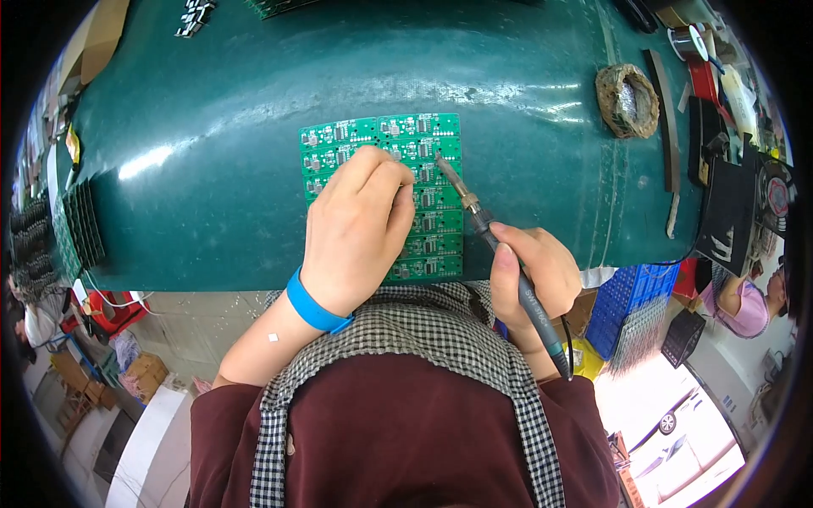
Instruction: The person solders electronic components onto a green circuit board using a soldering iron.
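Two green circuit board panels (436,222) lie side by side on the green table mat, each divided into rows of small boards with chips and metal parts. My right hand (539,275) grips a soldering iron (481,218) by its dark handle; the tip points up and left, at the upper part of the right-hand panel. Over the left-hand panel, my left hand (356,229) is closed, its fingertips pinched together near the seam between the panels. Whatever it pinches is hidden. A blue band circles my left wrist.
A round tin wrapped in brown material (627,102) stands at the right, beside a long dark bar (663,118). Further out are a solder spool (687,42) and a black box. Stacked boards (82,224) stand at the left edge. Small metal parts (195,17) lie at the far left.
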Demonstrator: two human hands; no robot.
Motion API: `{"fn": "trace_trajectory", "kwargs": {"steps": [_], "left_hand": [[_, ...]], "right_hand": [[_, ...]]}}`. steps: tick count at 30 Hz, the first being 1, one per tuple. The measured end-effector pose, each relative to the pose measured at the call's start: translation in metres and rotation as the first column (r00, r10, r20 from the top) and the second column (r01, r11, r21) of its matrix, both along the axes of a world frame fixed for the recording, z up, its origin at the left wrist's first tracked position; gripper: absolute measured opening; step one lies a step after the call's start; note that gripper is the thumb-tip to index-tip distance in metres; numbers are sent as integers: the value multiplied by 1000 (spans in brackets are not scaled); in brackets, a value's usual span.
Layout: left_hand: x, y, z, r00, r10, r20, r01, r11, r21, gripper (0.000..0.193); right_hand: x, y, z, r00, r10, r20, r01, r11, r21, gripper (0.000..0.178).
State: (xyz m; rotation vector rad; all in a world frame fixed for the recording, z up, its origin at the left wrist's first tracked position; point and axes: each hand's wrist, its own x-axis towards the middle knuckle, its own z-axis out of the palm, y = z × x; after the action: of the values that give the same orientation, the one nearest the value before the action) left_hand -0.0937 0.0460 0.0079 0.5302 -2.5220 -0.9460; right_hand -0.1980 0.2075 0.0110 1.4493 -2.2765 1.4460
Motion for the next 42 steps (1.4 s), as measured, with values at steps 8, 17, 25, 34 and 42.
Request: {"fn": "trace_trajectory", "kwargs": {"steps": [8, 17, 25, 34, 42], "left_hand": [[7, 4, 8, 998, 17, 65, -25, 992, 122, 13], [17, 16, 5, 999, -5, 33, 1, 990, 141, 15], [12, 17, 4, 998, 15, 53, -21, 993, 115, 14], [12, 19, -1, 999, 42, 32, -45, 993, 107, 13], [11, 21, -4, 1000, 26, 7, -27, 997, 74, 12]], "right_hand": [[9, 5, 0, 996, 36, -80, -37, 999, -14, 18], [13, 29, 8, 1000, 15, 18, -13, 997, -77, 17], [17, 30, 6, 998, 16, 62, -15, 1000, -19, 13], [17, 29, 3, 998, 41, 53, -40, 999, -8, 12], [23, 34, 4, 997, 58, 58, -59, 998, 21, 13]]}}
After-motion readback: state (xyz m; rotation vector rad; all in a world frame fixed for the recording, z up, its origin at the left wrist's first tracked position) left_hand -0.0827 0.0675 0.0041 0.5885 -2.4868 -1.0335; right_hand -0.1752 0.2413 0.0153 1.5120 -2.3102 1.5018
